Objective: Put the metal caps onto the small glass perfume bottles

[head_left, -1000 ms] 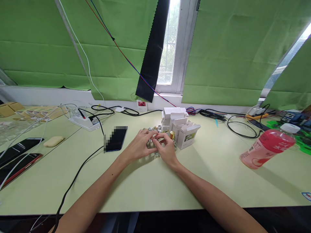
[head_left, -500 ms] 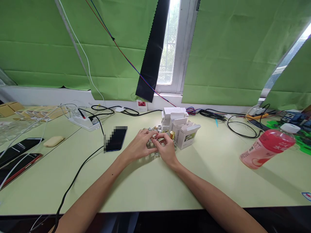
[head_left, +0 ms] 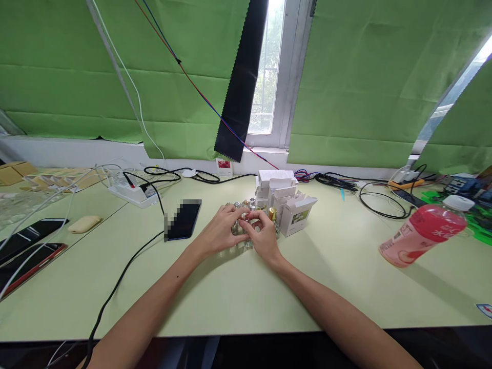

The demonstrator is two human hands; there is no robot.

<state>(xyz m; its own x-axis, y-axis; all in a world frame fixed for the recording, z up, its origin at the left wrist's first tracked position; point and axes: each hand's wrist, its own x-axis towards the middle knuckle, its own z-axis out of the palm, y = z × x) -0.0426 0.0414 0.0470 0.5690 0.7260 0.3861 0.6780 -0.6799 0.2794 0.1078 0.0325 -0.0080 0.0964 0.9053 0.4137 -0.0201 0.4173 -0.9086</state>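
Mid-worktop [head_left: 238, 302], with open room nearer, the left hand [head_left: 222, 231] and right hand [head_left: 262, 233] curl together around upright small glass bottles [head_left: 246, 205], white cartons [head_left: 286, 200] crowding just right.

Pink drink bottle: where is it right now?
Head view, far right of the table: the pink drink bottle lies tilted, white cap away, right of the white boxes, near black cables.

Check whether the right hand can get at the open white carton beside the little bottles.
Probably yes. The right hand is at the small glass bottles, and the open white carton stands just to its right, with bare table on that side.
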